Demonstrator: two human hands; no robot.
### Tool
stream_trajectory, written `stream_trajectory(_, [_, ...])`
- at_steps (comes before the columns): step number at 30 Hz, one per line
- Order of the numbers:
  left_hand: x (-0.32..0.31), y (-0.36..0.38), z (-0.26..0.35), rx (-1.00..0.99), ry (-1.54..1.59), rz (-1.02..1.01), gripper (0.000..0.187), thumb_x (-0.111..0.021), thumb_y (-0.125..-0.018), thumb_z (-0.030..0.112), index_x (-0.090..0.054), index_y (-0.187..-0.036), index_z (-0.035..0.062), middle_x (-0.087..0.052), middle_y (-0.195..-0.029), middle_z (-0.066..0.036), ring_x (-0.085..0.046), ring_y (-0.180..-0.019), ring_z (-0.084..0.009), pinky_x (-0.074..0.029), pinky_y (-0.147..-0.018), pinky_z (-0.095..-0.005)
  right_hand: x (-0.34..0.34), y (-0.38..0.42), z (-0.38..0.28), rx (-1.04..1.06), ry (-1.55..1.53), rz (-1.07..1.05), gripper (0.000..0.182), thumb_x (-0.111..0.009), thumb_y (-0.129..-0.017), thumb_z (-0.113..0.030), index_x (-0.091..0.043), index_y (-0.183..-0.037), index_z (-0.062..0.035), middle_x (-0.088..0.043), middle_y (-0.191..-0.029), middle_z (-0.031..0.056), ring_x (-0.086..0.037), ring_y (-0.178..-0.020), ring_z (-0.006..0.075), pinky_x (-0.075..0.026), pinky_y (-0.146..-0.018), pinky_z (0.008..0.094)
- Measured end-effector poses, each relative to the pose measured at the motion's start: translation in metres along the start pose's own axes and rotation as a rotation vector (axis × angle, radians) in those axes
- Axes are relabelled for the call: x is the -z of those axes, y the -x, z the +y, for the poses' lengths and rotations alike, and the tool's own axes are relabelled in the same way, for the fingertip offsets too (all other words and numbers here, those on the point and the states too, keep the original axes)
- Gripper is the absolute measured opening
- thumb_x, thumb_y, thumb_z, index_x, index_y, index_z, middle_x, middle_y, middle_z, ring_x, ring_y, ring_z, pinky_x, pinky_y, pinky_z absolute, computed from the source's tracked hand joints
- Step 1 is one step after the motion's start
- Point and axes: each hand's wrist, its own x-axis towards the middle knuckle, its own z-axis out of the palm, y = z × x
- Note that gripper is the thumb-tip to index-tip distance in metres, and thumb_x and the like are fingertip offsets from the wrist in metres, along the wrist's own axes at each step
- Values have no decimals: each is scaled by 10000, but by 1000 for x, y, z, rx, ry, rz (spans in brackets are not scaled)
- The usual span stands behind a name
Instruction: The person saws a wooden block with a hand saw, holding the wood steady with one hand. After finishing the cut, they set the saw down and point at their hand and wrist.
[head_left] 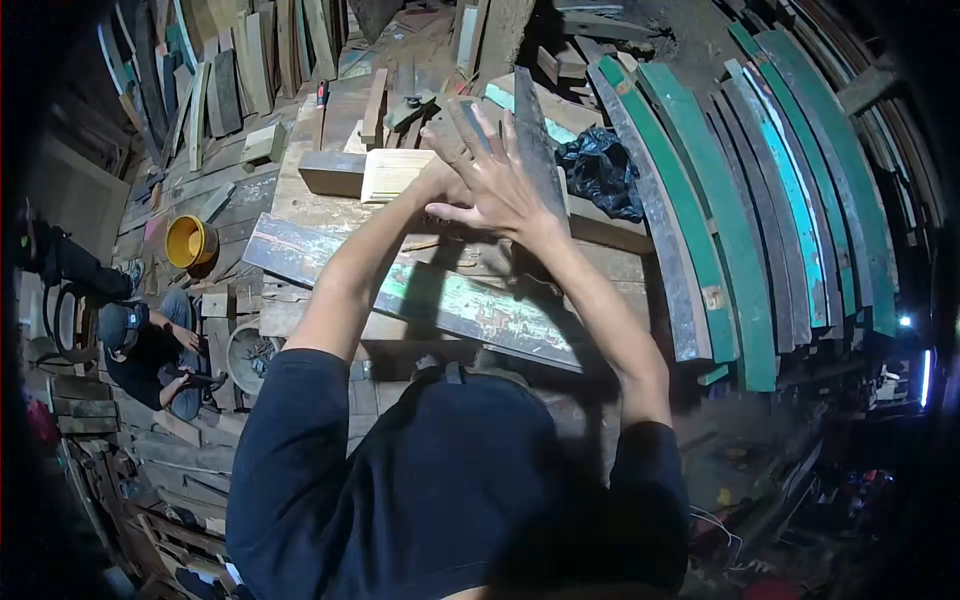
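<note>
Both my hands are raised above the workbench, one across the other. My right hand (490, 185) is nearer the camera, palm down, fingers spread, holding nothing. Behind it my left hand (447, 180) is mostly covered; its fingers cannot be made out clearly. Just left of the hands lie a pale grooved wood block (397, 175) and a darker block (333, 173). A worn board with peeling green paint (470, 308) lies slantwise below them. A tool with a red and black handle (321, 97) rests at the bench's upper left.
Long green planks (715, 220) are stacked at the right, beside a black plastic bag (601, 172). At the left are a yellow bucket (190, 242) and a crouching person in a cap (140, 345). Boards (262, 60) lean at the back.
</note>
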Motion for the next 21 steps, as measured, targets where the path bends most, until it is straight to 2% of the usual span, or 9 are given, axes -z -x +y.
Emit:
stream_trajectory(8, [1, 12, 1, 8, -16, 55, 1094, -760, -733, 676, -368, -1573, 95, -365, -1573, -254, -312, -1476, -460, -200, -1147, -735, 31, -30, -24, 96, 80, -41, 1053, -550, -702, -943, -285, -1603, -466, -112, -1732, 79, -18, -1575, 443, 101, -1196, 735])
stream_trajectory(12, [2, 14, 3, 12, -43, 102, 1067, -755, -749, 664, -377, -1569, 95, -354, -1581, -255, -297, -1485, -460, -185, -1153, -736, 42, -33, -20, 109, 141, -56, 1061, -494, -697, -979, -279, -1603, -469, -103, -1734, 67, -8, -1575, 439, 113, -1195, 733])
stream_trajectory(13, [4, 15, 6, 7, -54, 128, 1061, -753, -753, 661, -380, -1568, 94, -351, -1583, -255, -293, -1487, -460, -181, -1154, -736, 43, -33, -15, 101, 120, -62, 1041, -461, -719, -975, -197, -1609, -503, -86, -1736, 64, -53, -1569, 458, 87, -1191, 755])
stream_trajectory(16, [7, 24, 12, -17, -197, 334, 1041, -749, -765, 652, -387, -1565, 94, -343, -1589, -256, -282, -1494, -459, -170, -1158, -737, 44, -27, 3, 56, 172, -37, 1018, -471, -748, -951, -185, -1613, -498, -99, -1735, 60, -59, -1572, 447, 86, -1195, 744])
stream_trajectory(17, [9, 32, 13, -11, -238, 422, 1034, -748, -769, 649, -389, -1564, 94, -340, -1591, -256, -278, -1496, -459, -166, -1160, -738, 44, -24, 10, 31, 66, -5, 964, -535, -796, -876, -190, -1613, -500, -126, -1731, 63, -81, -1572, 439, 60, -1206, 733])
stream_trajectory(18, [11, 41, 17, 49, -149, 452, 1028, -747, -773, 646, -392, -1562, 93, -337, -1593, -256, -274, -1499, -459, -162, -1161, -738, 42, -21, 15, -11, 176, -22, 899, -576, -872, -751, -198, -1630, -448, -165, -1720, 106, -121, -1567, 441, 41, -1217, 718])
stream_trajectory(19, [12, 55, 21, 153, 42, 474, 823, -713, -844, 576, -513, -1458, 66, -279, -1630, -248, -181, -1542, -445, -98, -1174, -744, 38, -17, 20, -58, 255, -43, 868, -593, -897, -682, -234, -1633, -393, -190, -1709, 131, -136, -1563, 447, 31, -1219, 716])
stream_trajectory(20, [20, 68, 23, 223, 158, 524, 619, -741, -867, 427, -600, -1335, 45, -403, -1543, -237, -309, -1472, -444, -197, -1182, -677, 36, -14, 23, -103, 332, -64, 837, -609, -922, -613, -269, -1636, -339, -215, -1698, 157, -152, -1559, 453, 21, -1221, 714])
stream_trajectory(21, [31, 83, 38, 268, 248, 676, 547, -743, -864, 325, -607, -1311, 40, -483, -1451, -225, -401, -1368, -425, -277, -1142, -621, 36, -11, 24, -123, 283, -48, 755, -636, -939, -434, -355, -1613, -243, -264, -1671, 192, -184, -1552, 449, 3, -1222, 711])
